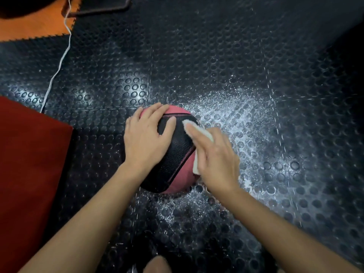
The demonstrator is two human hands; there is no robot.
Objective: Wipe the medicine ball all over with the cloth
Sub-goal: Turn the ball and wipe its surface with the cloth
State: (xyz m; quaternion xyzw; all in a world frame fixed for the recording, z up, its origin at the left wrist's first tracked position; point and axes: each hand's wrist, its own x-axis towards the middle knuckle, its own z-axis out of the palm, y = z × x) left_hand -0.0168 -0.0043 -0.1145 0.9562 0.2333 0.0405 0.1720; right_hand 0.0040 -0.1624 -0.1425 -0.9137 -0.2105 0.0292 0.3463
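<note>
Seen from above, at the near edge a bare knee (156,265) pokes into view, and two bare forearms reach away from it across a black rubber floor (256,56) covered in raised round studs. A medicine ball (173,164), pink with broad black panels, sits on the floor in the middle of the scene, between the two hands. The left hand (145,138) lies on the ball's upper left side with its fingers spread and fairly straight, the thumb stretched across a black panel; its grip is open, pressing rather than clasping. The right hand (214,154) presses a white cloth (197,152) flat against the ball's right side, fingers straight and held together on top of the cloth, which peeks out beyond the fingertips and below the palm. This hand is blurred. White powdery specks (226,107) are scattered over the floor to the right of the ball, beyond it and on its near side. At the left edge lies a dark red mat (29,164), well apart from the ball. A thin white cord (59,66) runs from the mat's far edge away to the far left corner, where it crosses an orange mat (35,26) with a jagged edge. A dark flat object (98,6) rests at the far edge; what it is cannot be told.
</note>
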